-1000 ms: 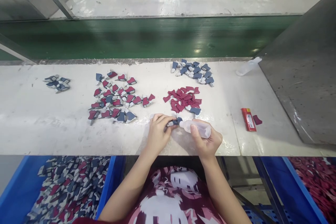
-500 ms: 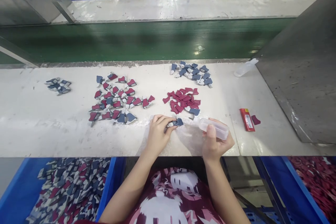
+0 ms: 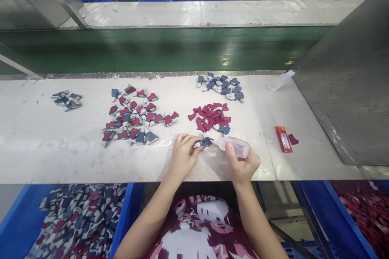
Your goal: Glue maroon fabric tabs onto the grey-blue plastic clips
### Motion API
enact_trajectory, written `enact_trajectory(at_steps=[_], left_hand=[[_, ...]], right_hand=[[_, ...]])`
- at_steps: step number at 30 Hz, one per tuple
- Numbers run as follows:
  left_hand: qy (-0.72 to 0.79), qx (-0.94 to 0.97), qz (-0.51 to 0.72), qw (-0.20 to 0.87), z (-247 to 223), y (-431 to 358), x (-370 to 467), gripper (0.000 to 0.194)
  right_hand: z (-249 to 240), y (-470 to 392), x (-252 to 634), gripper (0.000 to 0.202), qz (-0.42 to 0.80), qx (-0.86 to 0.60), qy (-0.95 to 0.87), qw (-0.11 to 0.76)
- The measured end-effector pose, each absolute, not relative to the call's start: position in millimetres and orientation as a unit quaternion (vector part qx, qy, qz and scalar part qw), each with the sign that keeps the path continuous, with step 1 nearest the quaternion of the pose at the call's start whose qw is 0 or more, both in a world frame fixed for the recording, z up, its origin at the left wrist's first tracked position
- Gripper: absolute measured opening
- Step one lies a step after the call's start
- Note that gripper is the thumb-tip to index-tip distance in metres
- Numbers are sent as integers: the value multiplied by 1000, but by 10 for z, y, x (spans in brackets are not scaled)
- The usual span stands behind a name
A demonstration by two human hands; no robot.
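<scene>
Between its thumb and fingers my left hand (image 3: pixel 184 154) pinches a small navy and grey plastic part (image 3: pixel 205 142) just above the white table. My right hand (image 3: pixel 243 166) is wrapped round a translucent squeeze bottle (image 3: pixel 236 147), tilted so that its narrow tip is at the part's right edge; whether they touch I cannot tell. Another navy and grey part (image 3: pixel 224 130) lies just behind the bottle's neck. Beyond it is a pile of maroon flat pieces (image 3: pixel 209 116), and farther back sits a group of navy and grey parts (image 3: pixel 223 85).
Parts with maroon or navy tops (image 3: pixel 133 117) spread over the table's left half, with a small cluster (image 3: pixel 67 100) farther left. On the right lie a red box (image 3: pixel 283 139), a maroon piece (image 3: pixel 293 139) and another bottle (image 3: pixel 281 80). Filled blue bins stand below. A green belt (image 3: pixel 182 48) runs behind.
My right hand has brought the bottle left, so its tip is now at the part. My left hand keeps its hold on the part, nearly still. The view has shifted slightly.
</scene>
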State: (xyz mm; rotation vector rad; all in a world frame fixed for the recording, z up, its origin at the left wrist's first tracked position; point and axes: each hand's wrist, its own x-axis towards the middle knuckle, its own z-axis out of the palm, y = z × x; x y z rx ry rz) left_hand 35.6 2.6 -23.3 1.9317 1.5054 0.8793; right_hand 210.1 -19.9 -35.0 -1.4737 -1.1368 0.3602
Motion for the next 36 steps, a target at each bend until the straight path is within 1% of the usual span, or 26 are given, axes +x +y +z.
enact_trajectory(at_steps=[11, 14, 17, 20, 23, 26, 29, 31, 32, 34, 36], left_hand=[[560, 714, 320, 273, -235, 17, 339, 16], [557, 712, 324, 279, -267, 16, 313, 16], [563, 704, 328, 283, -320, 45, 294, 14], [565, 699, 332, 286, -328, 61, 291, 14], [561, 694, 341, 296, -296, 44, 293, 14], [557, 667, 380, 316, -276, 19, 287, 15], [564, 620, 427, 338, -281, -12, 274, 15], [575, 587, 446, 355, -287, -39, 263, 16], [581, 573, 452, 361, -289, -53, 258, 17], [591, 550, 461, 368, -288, -79, 247, 18], [597, 536, 470, 368, -280, -96, 238, 20]], right_hand=[[-330, -217, 2096, 26, 166, -640, -477, 579], [-332, -242, 2121, 29, 178, -637, -435, 611], [-350, -191, 2241, 35, 194, -642, -371, 642], [-326, -56, 2467, 42, 170, -642, -356, 658], [-311, 110, 2714, 55, 174, -625, -337, 683], [-364, 228, 2880, 66, 203, -656, -313, 656], [-414, 240, 2923, 70, 221, -665, -317, 639], [-399, 189, 2888, 72, 188, -663, -344, 637], [-375, 154, 2855, 73, 140, -664, -357, 642], [-305, 85, 2771, 71, -15, -662, -380, 645], [-227, 56, 2674, 54, -145, -642, -444, 608]])
